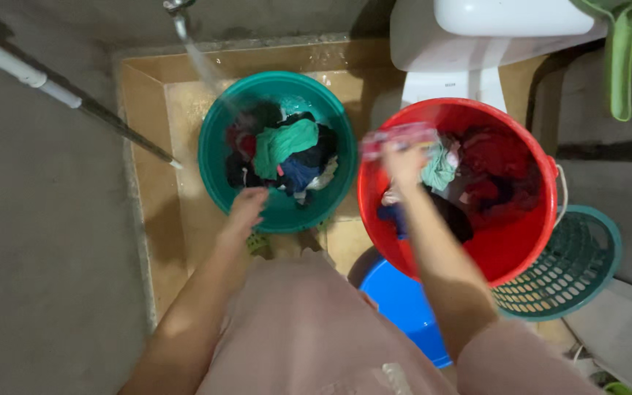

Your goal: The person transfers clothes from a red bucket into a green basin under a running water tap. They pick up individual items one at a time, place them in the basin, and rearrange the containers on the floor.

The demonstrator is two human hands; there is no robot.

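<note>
Water ran from a tap (pixel 177 9) into a green basin (pixel 217 172) already full of clothes, its rim met by the left hand (pixel 246 208), fingers loosely together. The right hand (pixel 404 162) was clamped on a blurred pink packet (pixel 398 137) over a red bucket (pixel 521 245) of unsoaked laundry. A blue basin (pixel 400 303) and mesh basket (pixel 572 271) crowded the floor.

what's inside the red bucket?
The red bucket holds a heap of clothes, dark red, mint and dark. The right hand holding a blurred packet covers some; the bottom is hidden.
</note>
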